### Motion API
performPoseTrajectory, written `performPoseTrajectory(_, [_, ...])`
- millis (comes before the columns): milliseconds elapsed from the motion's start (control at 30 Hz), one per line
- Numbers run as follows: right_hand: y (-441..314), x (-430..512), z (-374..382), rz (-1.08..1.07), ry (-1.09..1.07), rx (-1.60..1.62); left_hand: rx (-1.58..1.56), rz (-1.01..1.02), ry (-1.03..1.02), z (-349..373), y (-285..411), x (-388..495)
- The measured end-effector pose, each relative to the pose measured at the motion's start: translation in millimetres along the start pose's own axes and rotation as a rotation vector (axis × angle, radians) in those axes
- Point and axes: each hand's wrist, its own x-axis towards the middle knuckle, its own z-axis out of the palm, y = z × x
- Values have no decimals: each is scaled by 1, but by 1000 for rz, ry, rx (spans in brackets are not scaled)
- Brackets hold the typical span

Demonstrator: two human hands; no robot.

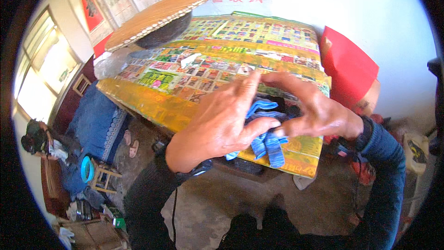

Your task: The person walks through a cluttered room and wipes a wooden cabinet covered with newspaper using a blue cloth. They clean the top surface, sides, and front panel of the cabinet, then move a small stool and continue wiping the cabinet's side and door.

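Observation:
My left hand [215, 121] and my right hand [319, 114] meet above the near right corner of a table [163, 107]. Their forefingers come together at the top and the thumbs below, framing an opening. Through it and beneath the thumbs shows a bundle of blue and black knitted fabric [272, 147], apparently socks, lying on the table corner. Neither hand visibly grips the fabric; my thumbs hide part of it. Printed sheets with many small pictures and yellow tape cover the tabletop.
A large dark pot [166, 31] under a round woven lid [159, 17] stands at the table's far left, near a clear plastic bag [111, 63]. Red card [350, 66] leans by the right wall. Left of the table are a wooden stool [105, 178], a turquoise basin [87, 169] and pink slippers [133, 148].

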Motion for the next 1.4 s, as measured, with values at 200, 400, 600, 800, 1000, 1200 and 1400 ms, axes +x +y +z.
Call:
performPoseTrajectory(200, [16, -19, 10, 145, 137, 761, -85, -33, -124, 11, 5, 10])
performPoseTrajectory(400, [19, -19, 9, 196, 216, 707, 7, 155, -56, 27, 13, -2])
performPoseTrajectory(600, [14, -15, 12, 167, 217, 584, -34, 1, 83, 3, -26, -65])
performPoseTrajectory(800, [13, -14, 11, 178, 157, 579, 526, -376, 299, -83, -123, -158])
performPoseTrajectory(1000, [17, -17, 11, 180, 152, 644, 363, -358, 485, -91, -123, -134])
performPoseTrajectory(1200, [16, -17, 10, 171, 116, 550, 97, -4, 55, -33, -95, -6])
performPoseTrajectory(1400, [13, -17, 11, 216, 121, 597, 117, -11, -129, -36, -127, -25])
